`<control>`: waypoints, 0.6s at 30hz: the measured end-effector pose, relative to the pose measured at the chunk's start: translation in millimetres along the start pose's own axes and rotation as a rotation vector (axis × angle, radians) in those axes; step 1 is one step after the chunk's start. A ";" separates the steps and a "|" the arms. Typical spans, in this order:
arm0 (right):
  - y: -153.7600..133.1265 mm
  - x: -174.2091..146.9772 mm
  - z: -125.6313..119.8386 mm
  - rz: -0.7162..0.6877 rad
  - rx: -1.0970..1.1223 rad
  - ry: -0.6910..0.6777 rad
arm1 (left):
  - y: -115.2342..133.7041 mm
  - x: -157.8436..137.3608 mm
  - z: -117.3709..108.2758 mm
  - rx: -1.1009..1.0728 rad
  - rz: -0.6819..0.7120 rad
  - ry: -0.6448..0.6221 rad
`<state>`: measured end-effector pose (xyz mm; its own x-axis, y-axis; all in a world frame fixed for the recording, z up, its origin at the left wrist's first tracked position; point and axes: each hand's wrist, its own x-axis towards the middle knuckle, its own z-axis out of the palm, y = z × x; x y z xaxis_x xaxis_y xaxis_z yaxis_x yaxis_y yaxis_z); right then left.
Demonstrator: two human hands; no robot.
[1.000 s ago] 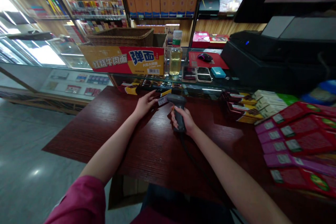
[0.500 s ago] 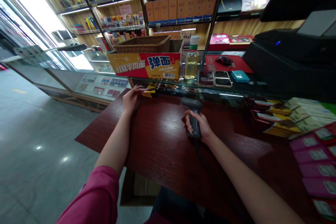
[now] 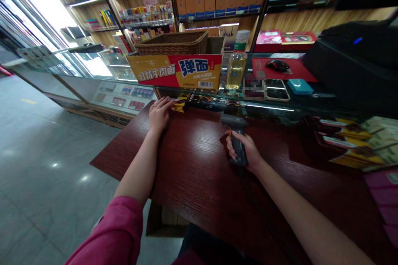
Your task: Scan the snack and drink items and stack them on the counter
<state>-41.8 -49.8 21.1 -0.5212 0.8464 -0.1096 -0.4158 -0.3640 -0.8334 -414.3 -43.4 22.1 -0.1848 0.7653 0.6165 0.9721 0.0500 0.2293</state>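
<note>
My right hand [image 3: 248, 149] is wrapped round the grip of a black handheld barcode scanner [image 3: 239, 138], held over the dark red wooden counter [image 3: 192, 161]. A cable runs down from the scanner's handle. At the counter's far left, my left hand [image 3: 159, 114] has its fingers closed on the near end of a small stack of yellow-and-dark packets [image 3: 179, 105]. Its fingertips lie over the top of the stack, and the thumb is mostly hidden.
Behind stand a red-and-yellow noodle carton [image 3: 177, 73], a wicker basket [image 3: 174, 44], and a bottle of yellow liquid [image 3: 236, 66]. A phone [image 3: 277, 90], teal box [image 3: 300, 87] and mouse [image 3: 277, 65] lie on the glass. More yellow packets [image 3: 354, 151] are stacked right.
The view has shifted slightly, moving the right-hand items rightward. My left hand has turned flatter over the yellow packets, which now sit as a level stack. My right hand still grips the scanner.
</note>
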 end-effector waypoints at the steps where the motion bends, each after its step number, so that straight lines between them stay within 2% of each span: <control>1: -0.1 -0.2 0.3 0.001 0.000 0.000 | 2.4 -0.9 -0.6 0.017 0.004 -0.027; 7: 0.7 0.0 -0.5 -0.005 0.001 -0.003 | 0.6 1.9 3.7 0.035 -0.058 -0.089; 13: 2.2 1.3 -0.8 -0.021 0.014 0.011 | -2.6 2.3 6.3 0.023 -0.042 -0.102; 18: 3.2 -2.4 0.0 -0.129 0.041 0.070 | 0.5 2.5 4.8 0.039 -0.047 -0.108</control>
<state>-41.9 -53.0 18.7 -0.4089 0.9116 -0.0415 -0.5065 -0.2646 -0.8206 -413.6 -38.4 20.1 -0.2157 0.8260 0.5207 0.9680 0.1110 0.2249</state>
